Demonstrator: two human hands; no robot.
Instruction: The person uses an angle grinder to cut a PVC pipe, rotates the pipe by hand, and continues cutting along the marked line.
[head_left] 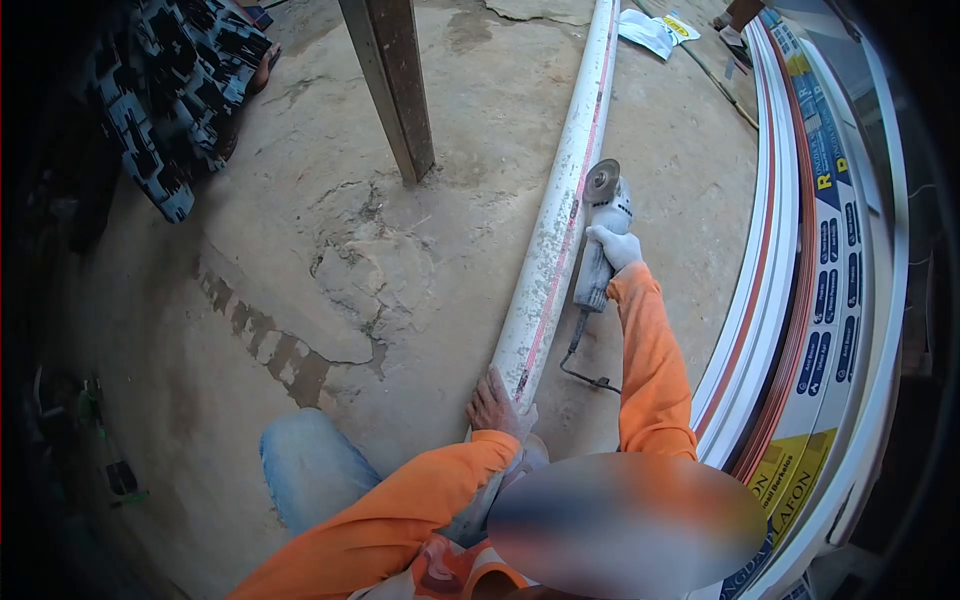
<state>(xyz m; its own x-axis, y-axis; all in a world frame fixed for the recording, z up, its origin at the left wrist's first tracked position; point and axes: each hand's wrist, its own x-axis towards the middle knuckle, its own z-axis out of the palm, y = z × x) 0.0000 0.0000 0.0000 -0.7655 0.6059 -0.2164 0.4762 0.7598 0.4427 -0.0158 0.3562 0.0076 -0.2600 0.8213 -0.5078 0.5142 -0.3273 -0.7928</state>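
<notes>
A long white plastic pipe (558, 232), mottled with grey and marked by a red printed line, runs from my lap away across the floor. My bare left hand (498, 405) grips its near end, fingers over its side. In my right hand (615, 247), which wears a white glove, is an angle grinder (596, 272) held by its body. Its round disc (602, 181) is at the far end of the tool, close beside the pipe's right side. From the grinder's rear a dark cord (573, 352) trails to the floor.
A brown post (393, 95) stands left of the pipe on cracked concrete. Along the right lie long white and red-brown strips (765, 250) and printed packaging (830, 270). At the upper left is a person in patterned cloth (185, 90). A white plastic bag (648, 34) lies far off.
</notes>
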